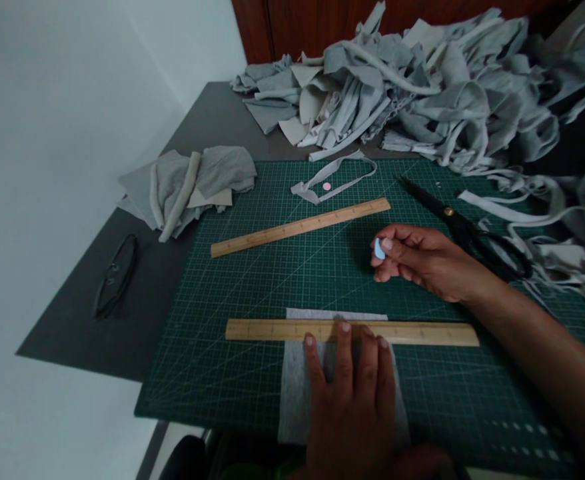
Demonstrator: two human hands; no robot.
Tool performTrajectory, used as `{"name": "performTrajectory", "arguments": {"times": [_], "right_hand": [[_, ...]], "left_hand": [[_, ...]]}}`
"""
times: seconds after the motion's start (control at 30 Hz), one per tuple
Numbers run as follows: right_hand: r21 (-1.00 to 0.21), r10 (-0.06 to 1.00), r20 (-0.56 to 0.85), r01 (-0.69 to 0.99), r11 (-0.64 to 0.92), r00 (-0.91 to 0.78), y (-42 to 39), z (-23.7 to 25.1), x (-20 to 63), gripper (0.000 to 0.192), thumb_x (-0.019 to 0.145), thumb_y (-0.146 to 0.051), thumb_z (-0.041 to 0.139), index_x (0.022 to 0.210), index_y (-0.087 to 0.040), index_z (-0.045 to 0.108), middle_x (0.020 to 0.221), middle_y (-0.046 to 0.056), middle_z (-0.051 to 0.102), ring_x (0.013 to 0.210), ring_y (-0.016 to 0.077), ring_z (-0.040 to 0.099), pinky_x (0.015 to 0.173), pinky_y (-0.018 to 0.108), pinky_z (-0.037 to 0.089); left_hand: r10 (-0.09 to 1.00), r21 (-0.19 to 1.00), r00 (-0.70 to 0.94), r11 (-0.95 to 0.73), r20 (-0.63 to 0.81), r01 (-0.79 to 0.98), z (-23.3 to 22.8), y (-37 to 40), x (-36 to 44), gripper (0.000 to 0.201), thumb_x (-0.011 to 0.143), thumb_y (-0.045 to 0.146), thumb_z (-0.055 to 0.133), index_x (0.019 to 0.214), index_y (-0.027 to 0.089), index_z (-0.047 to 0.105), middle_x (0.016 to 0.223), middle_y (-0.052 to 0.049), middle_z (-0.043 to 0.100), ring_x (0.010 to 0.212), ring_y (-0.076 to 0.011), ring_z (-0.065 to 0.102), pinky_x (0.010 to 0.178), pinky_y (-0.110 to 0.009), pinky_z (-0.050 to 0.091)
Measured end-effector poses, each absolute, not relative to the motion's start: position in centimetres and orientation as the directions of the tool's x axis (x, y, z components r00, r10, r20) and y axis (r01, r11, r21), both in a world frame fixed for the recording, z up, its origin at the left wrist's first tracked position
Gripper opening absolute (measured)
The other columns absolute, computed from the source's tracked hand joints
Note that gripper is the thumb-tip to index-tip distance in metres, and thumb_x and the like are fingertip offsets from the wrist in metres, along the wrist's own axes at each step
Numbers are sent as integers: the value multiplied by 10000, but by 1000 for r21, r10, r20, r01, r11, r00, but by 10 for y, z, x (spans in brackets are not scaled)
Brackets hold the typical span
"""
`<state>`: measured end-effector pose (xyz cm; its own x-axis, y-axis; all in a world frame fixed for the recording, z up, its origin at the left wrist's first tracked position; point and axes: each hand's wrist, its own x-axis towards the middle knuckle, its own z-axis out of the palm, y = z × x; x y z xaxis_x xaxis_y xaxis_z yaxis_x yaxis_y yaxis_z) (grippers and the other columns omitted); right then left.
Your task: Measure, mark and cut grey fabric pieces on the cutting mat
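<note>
My left hand (353, 393) lies flat on a grey fabric piece (297, 393), its fingertips pressing the near wooden ruler (422, 333) that lies across the fabric's top edge. My right hand (425, 260) hovers above the green cutting mat (252, 293), pinching a small light-blue piece of chalk (379, 249) between thumb and fingers. A second wooden ruler (300, 227) lies slanted farther back on the mat.
Black scissors (472, 230) rest to the right of my right hand. A grey fabric strip with a pink chalk (327, 187) lies behind the far ruler. Folded grey cloth (192, 183) sits at left, a big heap of grey scraps (422, 87) at the back, dark glasses (116, 275) on the table.
</note>
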<state>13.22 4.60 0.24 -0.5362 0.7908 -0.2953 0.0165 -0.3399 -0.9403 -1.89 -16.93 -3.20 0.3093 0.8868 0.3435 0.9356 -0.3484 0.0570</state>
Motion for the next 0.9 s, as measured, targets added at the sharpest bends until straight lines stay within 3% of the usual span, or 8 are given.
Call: {"name": "performTrajectory", "arguments": {"times": [0.23,0.53,0.9], "right_hand": [[-946,810,-285,11,-325,-513,45,4,131,411,755,-582,915,861,-228,734,804,20,769,623,148,725,617,272,625],[-953,808,-267,18,-303,-526,46,-1,134,364,825,-556,874,907,-229,734,850,30,779,660,145,736,645,272,634],[-936,811,-276,-50,-349,-516,44,6,128,385,762,-510,939,863,-210,720,768,-5,761,635,122,742,681,252,643]], "left_hand": [[896,66,291,-331,335,941,-28,-171,-17,1084,884,962,214,1411,135,675,1563,-166,560,1583,-490,212,1277,-720,-40],[892,78,292,-337,345,938,-28,-172,-17,1079,890,956,236,1424,120,661,1568,-167,555,1580,-497,211,1273,-729,-58],[901,132,287,-344,324,930,-25,-171,-18,1044,922,914,306,1457,72,614,1554,-189,569,1542,-462,287,1275,-703,-97]]}}
